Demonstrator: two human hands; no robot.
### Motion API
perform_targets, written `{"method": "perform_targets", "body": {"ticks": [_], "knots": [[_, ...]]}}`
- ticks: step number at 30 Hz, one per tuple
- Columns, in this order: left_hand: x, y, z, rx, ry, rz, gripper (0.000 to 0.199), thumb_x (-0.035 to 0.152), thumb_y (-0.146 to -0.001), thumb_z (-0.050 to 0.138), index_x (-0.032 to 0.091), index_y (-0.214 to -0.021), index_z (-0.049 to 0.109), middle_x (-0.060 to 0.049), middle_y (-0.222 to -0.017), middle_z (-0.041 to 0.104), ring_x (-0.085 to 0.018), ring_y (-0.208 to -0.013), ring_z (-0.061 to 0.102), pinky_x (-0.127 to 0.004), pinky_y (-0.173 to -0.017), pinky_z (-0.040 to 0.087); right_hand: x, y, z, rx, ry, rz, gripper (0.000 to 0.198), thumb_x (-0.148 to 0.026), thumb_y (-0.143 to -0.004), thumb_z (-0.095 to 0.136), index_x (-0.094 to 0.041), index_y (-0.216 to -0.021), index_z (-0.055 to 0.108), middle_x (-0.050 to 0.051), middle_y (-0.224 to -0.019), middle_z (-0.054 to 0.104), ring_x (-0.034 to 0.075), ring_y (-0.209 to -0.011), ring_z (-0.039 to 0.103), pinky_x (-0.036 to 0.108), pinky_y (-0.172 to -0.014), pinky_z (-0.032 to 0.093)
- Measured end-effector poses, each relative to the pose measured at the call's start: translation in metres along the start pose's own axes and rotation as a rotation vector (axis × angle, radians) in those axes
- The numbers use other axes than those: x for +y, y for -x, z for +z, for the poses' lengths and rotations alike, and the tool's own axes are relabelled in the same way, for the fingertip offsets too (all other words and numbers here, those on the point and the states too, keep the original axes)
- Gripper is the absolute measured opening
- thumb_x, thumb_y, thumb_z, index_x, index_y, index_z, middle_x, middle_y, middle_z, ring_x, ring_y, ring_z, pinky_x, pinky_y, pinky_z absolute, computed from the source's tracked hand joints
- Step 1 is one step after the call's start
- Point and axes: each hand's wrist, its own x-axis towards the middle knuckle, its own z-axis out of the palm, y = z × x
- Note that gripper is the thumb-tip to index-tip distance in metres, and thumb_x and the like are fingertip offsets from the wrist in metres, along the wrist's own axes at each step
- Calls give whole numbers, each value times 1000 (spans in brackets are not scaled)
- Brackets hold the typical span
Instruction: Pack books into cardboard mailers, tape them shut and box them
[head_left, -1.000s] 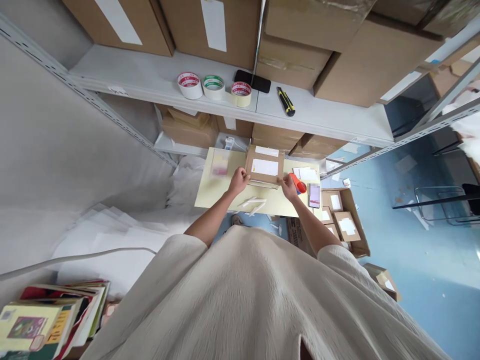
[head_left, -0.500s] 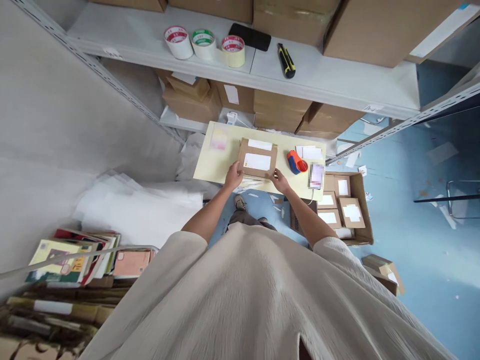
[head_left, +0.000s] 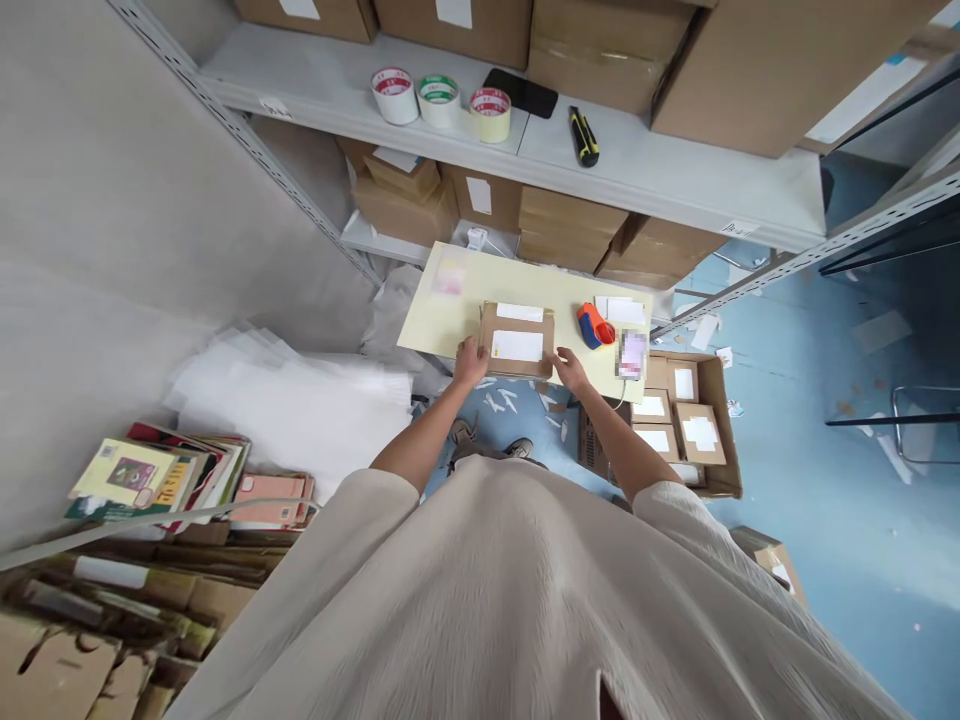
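Observation:
A brown cardboard box [head_left: 517, 367] with two white labels on its top is held at the front edge of the pale yellow table [head_left: 427, 310]. My left hand [head_left: 470, 362] grips its left side, fingers bent around the near left corner. At the right side, my right hand [head_left: 570, 368] has its fingertips against the box's edge. Right of the box, an orange and blue tape dispenser [head_left: 595, 326] lies on the tabletop. A phone-like device [head_left: 631, 355] with a cable sits at the table's right end, and white paper slips [head_left: 621, 309] lie behind it.
Above the table, a grey shelf [head_left: 675, 175] bears tape rolls [head_left: 442, 101], a black phone [head_left: 521, 92], a utility knife [head_left: 583, 137] and large cartons. An open carton [head_left: 733, 440] of labelled boxes stands at right. White sheets [head_left: 300, 410] and books [head_left: 135, 480] lie at left.
The box and both hands have shifted toward me, so the box now reaches the table's front edge. The camera view has also moved slightly, and both my shoes now show.

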Motion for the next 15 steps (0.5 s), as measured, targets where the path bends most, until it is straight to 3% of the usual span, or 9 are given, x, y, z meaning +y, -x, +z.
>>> {"method": "perform_targets", "body": {"ticks": [4, 8, 11, 15], "knots": [[8, -20, 2, -65, 162, 28, 82, 39, -105, 73, 20, -180, 46, -21, -183, 53, -38, -168, 55, -50, -138, 46, -13, -12, 4, 1, -135, -12, 87, -70, -99, 68, -29, -174, 57, 17, -176, 61, 36, -154, 66, 54, -126, 57], [13, -35, 0, -181, 286, 27, 94, 43, -104, 75, 24, -186, 35, -19, -176, 62, -34, -159, 66, -49, -132, 52, -24, -16, 9, -17, -169, -10, 99, -80, -94, 68, -30, -178, 51, 17, -172, 64, 36, -152, 65, 58, -125, 59], [20, -47, -11, -215, 314, 37, 99, 46, -104, 79, 22, -187, 32, -21, -170, 67, -34, -152, 71, -48, -129, 55, -34, -16, 11, 20, -197, -22, 103, -84, -89, 70, -33, -177, 51, 16, -166, 68, 36, -146, 67, 60, -122, 60], [32, -67, -35, -225, 306, 72, 90, 52, -110, 75, 22, -185, 37, -20, -163, 71, -35, -147, 73, -45, -124, 56, -54, -14, 14, 79, -286, -32, 99, -85, -91, 69, -38, -176, 50, 13, -167, 65, 33, -145, 67, 56, -123, 59]]}}
